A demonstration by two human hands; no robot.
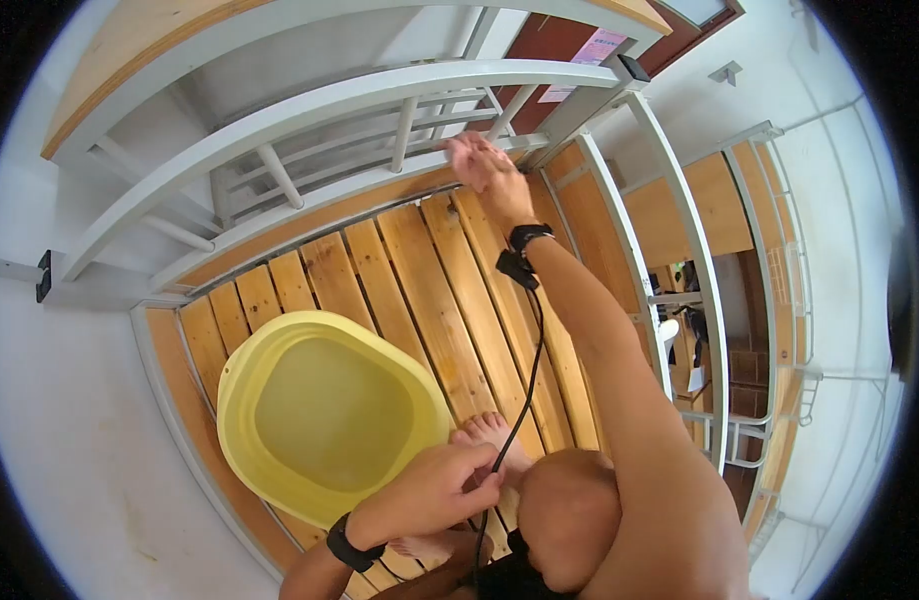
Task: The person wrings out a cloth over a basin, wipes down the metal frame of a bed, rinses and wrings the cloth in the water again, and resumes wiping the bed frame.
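My right arm stretches far forward, and my right hand (pixel 494 180) is at the inner side of the bed's white rail, near its far corner. Its closed fingers are at a pinkish, crumpled-looking thing (pixel 469 158), blurred and hard to name. My left hand (pixel 434 490) is low in view by the basin's near rim, fingers curled inward; what they hold, if anything, is hidden. A black cable (pixel 532 390) runs down from the band on my right wrist and passes by the left fingertips. A yellow plastic basin (pixel 241 440) with cloudy water (pixel 329 410) stands on the wooden slats (pixel 419 280).
White metal guard rails (pixel 399 135) edge the slatted bed on the far side and right. My bare foot (pixel 489 430) and bent knee (pixel 569 510) are close to the basin. A plain wall (pixel 79 430) rises at the left; wooden furniture (pixel 689 215) stands beyond the right rail.
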